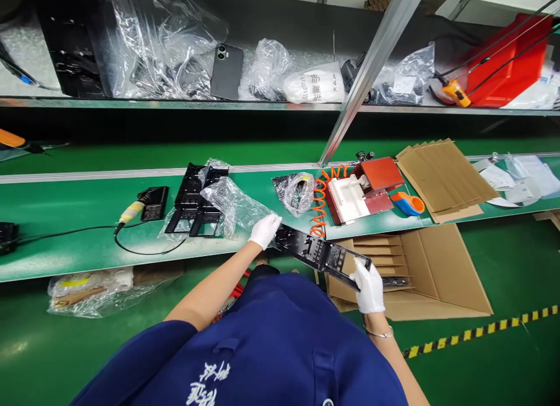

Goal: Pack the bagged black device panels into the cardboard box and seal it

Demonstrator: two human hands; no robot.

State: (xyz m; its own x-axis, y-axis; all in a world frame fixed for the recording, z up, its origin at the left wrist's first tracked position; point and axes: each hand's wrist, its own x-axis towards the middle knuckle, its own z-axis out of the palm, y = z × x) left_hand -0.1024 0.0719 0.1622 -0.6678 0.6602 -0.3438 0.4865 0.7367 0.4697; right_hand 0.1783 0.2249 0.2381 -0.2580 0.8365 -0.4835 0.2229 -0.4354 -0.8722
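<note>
A long black metal bracket (312, 249) with slots and holes spans between my two white-gloved hands, over the bench's front edge. My left hand (265, 231) grips its upper left end, close to a crumpled clear plastic bag (234, 202). At the lower right end, my right hand (368, 284) is closed round the bracket, in front of the open cardboard box (441, 266). Similar black brackets (196, 199) lie on the green bench to the left, partly under the plastic.
A red and white fixture (350, 199) with an orange coiled hose (319, 207), a blue-orange tape dispenser (408, 203) and cardboard sheets (446, 178) lie right on the bench. A corded tool (131, 212) lies left. The shelf (262, 105) above carries bags and a phone (226, 72).
</note>
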